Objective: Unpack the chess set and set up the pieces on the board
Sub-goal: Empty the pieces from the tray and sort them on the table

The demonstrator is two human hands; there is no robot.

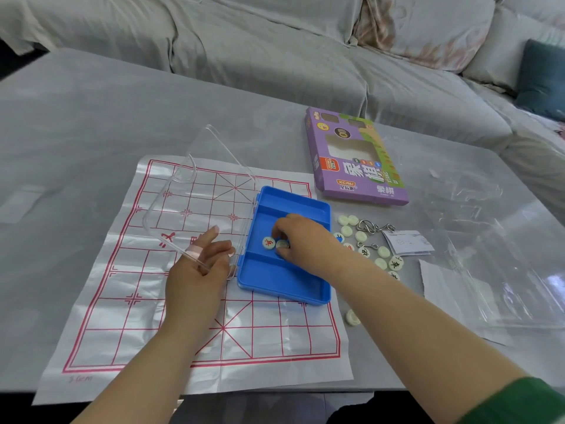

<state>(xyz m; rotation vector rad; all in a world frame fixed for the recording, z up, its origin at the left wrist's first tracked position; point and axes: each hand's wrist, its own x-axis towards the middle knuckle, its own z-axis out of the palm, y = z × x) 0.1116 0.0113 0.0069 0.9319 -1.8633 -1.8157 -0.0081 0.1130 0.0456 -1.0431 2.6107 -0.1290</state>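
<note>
A white plastic board sheet [128, 301] with a red grid lies on the table. On its right part sits a blue tray [284, 283] with its clear lid [195, 191] swung open to the left. My right hand [301, 240] reaches into the tray's middle compartment and pinches a round cream piece [282, 244]. Beside it lies another piece [269, 242] with a red character. My left hand [201, 267] rests against the lid's near edge, fingers relaxed. Several cream pieces [363, 240] lie loose on the table right of the tray.
A purple chess box [357, 169] lies behind the tray. Metal wire puzzles [371, 228], a folded paper slip [408, 243] and clear plastic wrap [489, 255] sit to the right. One stray piece [353, 318] lies near the board's right edge. A sofa stands behind the table.
</note>
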